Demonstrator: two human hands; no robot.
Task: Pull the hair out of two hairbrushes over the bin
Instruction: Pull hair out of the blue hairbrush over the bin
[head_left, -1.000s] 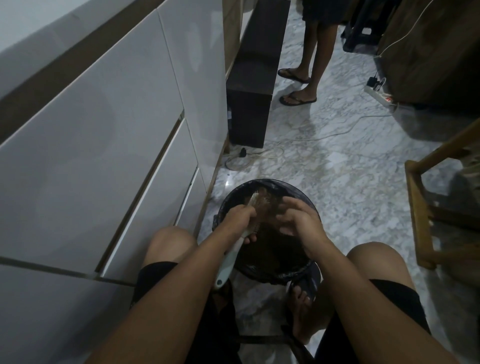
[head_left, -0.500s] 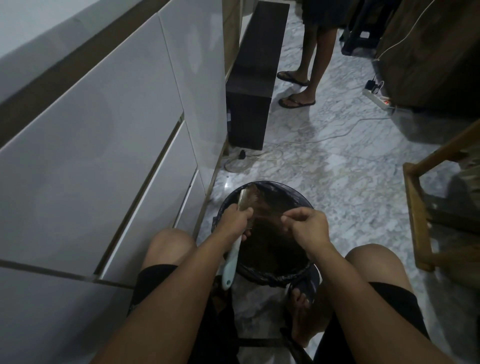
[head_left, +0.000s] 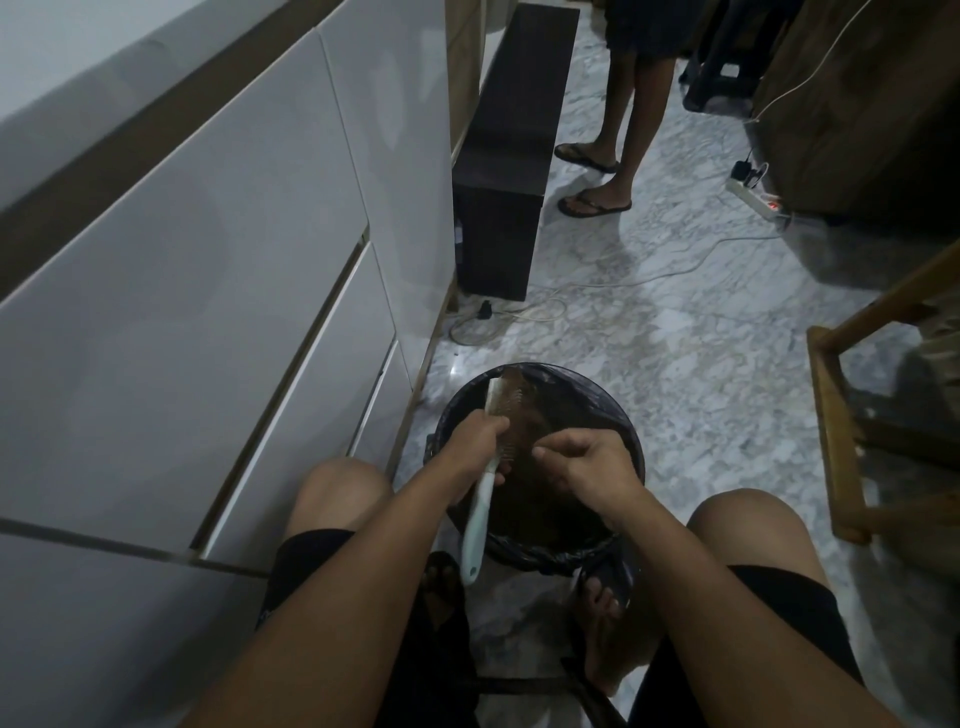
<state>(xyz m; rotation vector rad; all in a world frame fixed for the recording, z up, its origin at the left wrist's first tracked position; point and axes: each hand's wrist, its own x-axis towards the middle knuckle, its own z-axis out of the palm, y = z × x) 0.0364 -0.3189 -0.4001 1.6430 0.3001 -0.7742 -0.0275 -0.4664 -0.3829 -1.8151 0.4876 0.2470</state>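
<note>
Over the bin, your left hand grips the hairbrush; your right hand, fingertips pinched together, should lift strands clear.

Hairbrush over bin

A pale, smooth plastic handle is seen on the hairbrush. The bin is lined with a crinkled, faintly shiny black plastic bag. Polished grey-veined marble is shown by the floor. Glossy white panels are carried by the cabinet, and matt wood by the chair frame.
</note>
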